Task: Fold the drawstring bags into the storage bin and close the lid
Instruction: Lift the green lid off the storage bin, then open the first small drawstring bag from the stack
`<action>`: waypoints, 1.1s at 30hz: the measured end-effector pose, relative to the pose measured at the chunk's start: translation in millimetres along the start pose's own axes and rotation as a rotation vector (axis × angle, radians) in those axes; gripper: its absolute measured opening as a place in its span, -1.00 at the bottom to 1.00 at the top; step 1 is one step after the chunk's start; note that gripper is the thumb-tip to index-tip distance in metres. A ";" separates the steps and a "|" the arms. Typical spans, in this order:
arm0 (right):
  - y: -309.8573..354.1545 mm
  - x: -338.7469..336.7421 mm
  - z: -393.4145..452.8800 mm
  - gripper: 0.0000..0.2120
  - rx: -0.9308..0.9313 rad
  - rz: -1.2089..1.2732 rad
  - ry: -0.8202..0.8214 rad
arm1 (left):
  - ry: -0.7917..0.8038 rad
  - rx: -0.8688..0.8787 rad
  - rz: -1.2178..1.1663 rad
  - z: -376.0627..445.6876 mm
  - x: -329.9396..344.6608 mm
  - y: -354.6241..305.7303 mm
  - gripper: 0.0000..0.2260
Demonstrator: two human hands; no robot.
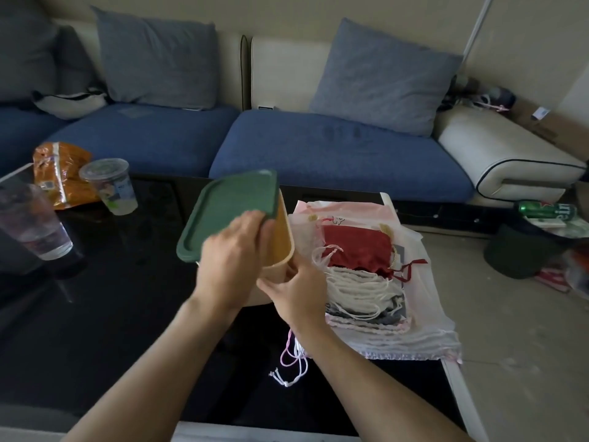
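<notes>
1. We take the storage bin (pixel 280 247) as our landmark: a cream-coloured tub with an orange-tan inner wall, standing on the black table (pixel 111 314) and tilted up on edge.
2. The green lid (pixel 229 212) sits against the bin's left side and seems half lifted from the rim. Our left hand (pixel 232 260) curls over the lid's near edge and grips it.
3. Our right hand (pixel 299 295) wraps around the bin's near corner, fingers clamped on the wall, and holds the tub steady.
4. We judge the step in hand to be taking the lid off. To do it well, we hold the bin firmly with the right hand, peel the lid up from one corner, and then set it down left of the bin, away from the bags.
5. Just right of the bin lies the pile of drawstring bags (pixel 366 282), none of them in the bin yet. A red bag (pixel 357 247) lies on top, with white cords and a sheer white bag below, all loose and unfolded.
6. Some cords trail onto the table in front of the bin.
7. Far left of the bin stand a lidded cup (pixel 110 186) and an orange snack packet (pixel 60 173).
</notes>
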State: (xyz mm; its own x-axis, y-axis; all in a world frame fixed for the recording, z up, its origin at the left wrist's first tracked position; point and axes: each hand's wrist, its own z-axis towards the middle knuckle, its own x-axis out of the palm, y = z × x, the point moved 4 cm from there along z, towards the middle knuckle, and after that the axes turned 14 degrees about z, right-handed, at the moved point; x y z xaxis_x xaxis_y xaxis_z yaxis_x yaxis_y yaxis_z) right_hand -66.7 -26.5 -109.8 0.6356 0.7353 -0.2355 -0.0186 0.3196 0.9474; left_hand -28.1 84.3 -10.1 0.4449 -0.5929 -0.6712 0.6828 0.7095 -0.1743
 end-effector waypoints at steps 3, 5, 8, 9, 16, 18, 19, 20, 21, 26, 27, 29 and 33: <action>-2.5 -1.5 0.9 -0.44 -0.009 -0.013 0.013 | -0.083 -0.129 -0.073 12.5 -20.1 26.8 -0.78; 1.8 -1.9 -0.7 -0.16 -0.045 0.002 0.054 | -0.150 -0.240 -0.089 11.8 -29.5 48.4 -0.76; 9.4 -2.9 -3.8 0.01 -0.137 -0.084 0.099 | -0.314 -0.474 -0.082 7.1 -39.2 83.2 -0.70; 11.9 -1.7 -4.5 -0.08 -0.186 -0.126 0.114 | -0.346 -0.584 -0.106 4.6 -38.2 96.3 -0.69; 11.3 0.1 -1.2 -0.42 -0.247 -0.168 0.129 | 0.029 -1.132 -0.152 -41.6 6.0 154.7 -0.53; 11.7 1.0 -0.7 -0.39 -0.269 -0.190 0.124 | 0.157 -1.147 -0.085 -52.3 15.6 162.1 -0.49; 12.3 1.6 -0.7 -0.37 -0.278 -0.199 0.122 | 0.218 -1.146 -0.055 -56.2 19.7 166.1 -0.49; 13.2 1.9 -0.6 -0.36 -0.286 -0.204 0.120 | 0.284 -1.147 -0.033 -59.1 23.4 170.0 -0.49; 13.6 2.4 -0.2 -0.35 -0.291 -0.202 0.119 | 0.352 -1.155 -0.020 -61.1 27.3 173.6 -0.49; 13.3 5.5 0.0 -0.37 -0.287 -0.197 0.110 | 0.654 -1.198 0.177 -64.7 38.9 172.6 -0.43; 13.3 6.6 -0.8 -0.38 -0.288 -0.199 0.110 | 0.634 -1.168 0.190 -61.1 38.3 167.8 -0.42; 13.4 9.6 -2.7 -0.39 -0.276 -0.191 0.112 | 0.466 -1.060 0.058 -46.8 35.6 151.5 -0.47; 14.0 15.1 -4.8 -0.33 -0.230 -0.145 0.123 | 0.018 -0.686 -0.171 -14.1 10.7 92.2 -0.69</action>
State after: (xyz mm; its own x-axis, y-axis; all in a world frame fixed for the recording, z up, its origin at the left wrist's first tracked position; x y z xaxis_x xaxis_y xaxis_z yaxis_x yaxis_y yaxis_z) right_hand -61.1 -8.1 -101.2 0.5466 0.7344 -0.4023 -0.1177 0.5430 0.8314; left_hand 31.4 148.7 -43.5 0.3505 -0.7155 -0.6044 0.2208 0.6902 -0.6891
